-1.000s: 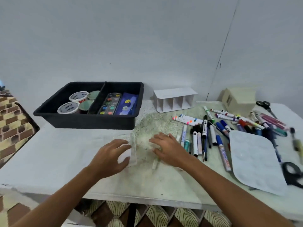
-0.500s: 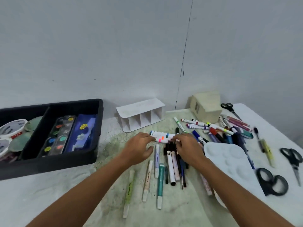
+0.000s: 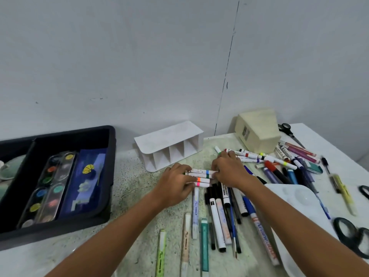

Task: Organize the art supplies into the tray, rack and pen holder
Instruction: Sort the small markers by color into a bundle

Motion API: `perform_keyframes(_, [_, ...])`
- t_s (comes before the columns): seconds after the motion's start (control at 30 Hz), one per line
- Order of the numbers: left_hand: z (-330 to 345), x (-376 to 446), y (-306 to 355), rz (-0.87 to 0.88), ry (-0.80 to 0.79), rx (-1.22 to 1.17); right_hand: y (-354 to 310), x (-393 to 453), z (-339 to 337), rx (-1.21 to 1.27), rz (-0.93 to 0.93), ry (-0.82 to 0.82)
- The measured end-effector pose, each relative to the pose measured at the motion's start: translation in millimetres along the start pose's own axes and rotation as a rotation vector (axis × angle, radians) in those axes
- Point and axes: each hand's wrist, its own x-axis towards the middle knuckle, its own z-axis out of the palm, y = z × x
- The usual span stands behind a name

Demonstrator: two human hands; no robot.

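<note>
Right now my left hand [image 3: 175, 183] and right hand [image 3: 229, 172] close in from either end on a small row of white markers [image 3: 199, 175] with blue, green, orange and pink bands, lying side by side on the speckled tabletop [image 3: 139, 182] just in front of the white rack [image 3: 169, 145]. My fingers are curled onto the marker ends, pressing them together rather than lifting; whether they wrap fully underneath I cannot tell. These should be light, stiff plastic barrels, smooth and round, so I judge they will roll apart or fan out if I squeeze unevenly. Pinching the bundle at both ends, with thumbs below, seems the surest hold. More pens [image 3: 221, 212] lie loose just beside them, and the black tray [image 3: 111, 148] sits well apart to the left.
</note>
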Motion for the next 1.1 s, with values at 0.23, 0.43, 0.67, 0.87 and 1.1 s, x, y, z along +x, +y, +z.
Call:
perform_keyframes(0.23, [-8.0, 10.6, 7.8, -0.201, 0.218, -0.188, 6.7, 0.9, -26.6, 0.766, 0.084, -0.01])
perform_keyframes(0.43, [-2.7, 24.6, 9.7, -0.275, -0.05, -0.176, 24.2, 1.0, -37.5, 1.831, 0.137, 0.079])
perform_keyframes(0.67, [-1.7, 42.0, 17.7, -0.384, -0.133, -0.173, 28.0, -3.8, -22.4, 1.958, 0.275, -0.052])
perform_keyframes(0.87, [-8.1, 53.2, 17.2, -0.4, -0.214, -0.173, 26.2, -6.2, -12.6, 1.868, 0.273, -0.146])
perform_keyframes(1.1, [-10.5, 63.5, 11.4, -0.428, -0.348, -0.246, 24.6, -11.8, -17.8, 1.943, 0.269, -0.163])
